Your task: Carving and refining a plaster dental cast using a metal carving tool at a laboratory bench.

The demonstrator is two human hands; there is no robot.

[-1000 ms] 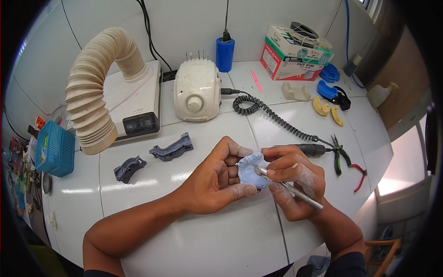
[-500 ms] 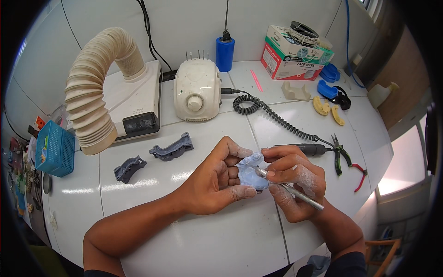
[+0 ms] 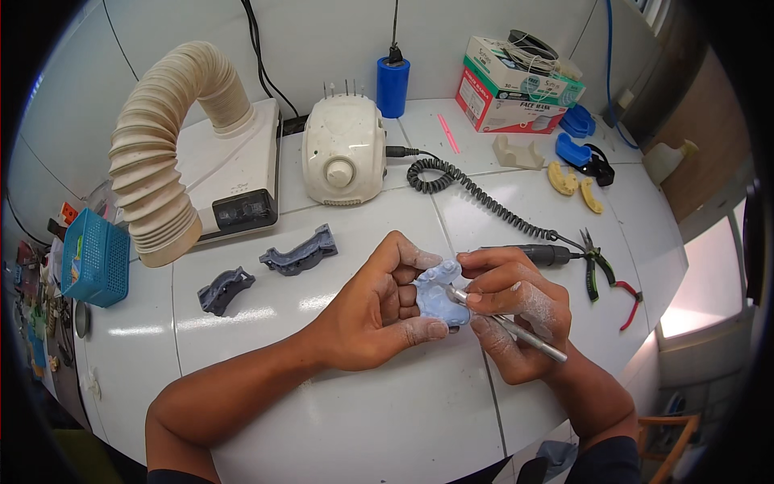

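Note:
A pale blue dental cast (image 3: pixel 438 305) with tooth shapes along its upper edge sits in my left hand (image 3: pixel 383 310), thumb below and fingers behind it. Dusty fingers of my right hand (image 3: pixel 520 310) close round a slim metal scalpel handle (image 3: pixel 524 335), pen-fashion. The tool's front end meets the cast's inner surface; its very tip is hard to make out. White powder coats both hands. Two dark grey dental pieces, a short curved one (image 3: pixel 226 290) and a longer one (image 3: pixel 300 251), lie on the table left of my hands.
Beyond my hands stand a white handpiece control box (image 3: pixel 343 153) and a ribbed extractor hose (image 3: pixel 153 153). A dark handpiece (image 3: pixel 547 255) on a coiled cord lies beside pliers (image 3: pixel 592 270) at right. Mask boxes (image 3: pixel 516 93), yellow casts (image 3: pixel 562 179) and a blue basket (image 3: pixel 97 258) sit farther out.
The view has shifted slightly, so the whole scene sits a little higher. The tool's front end has moved slightly over the cast; both grips stay the same.

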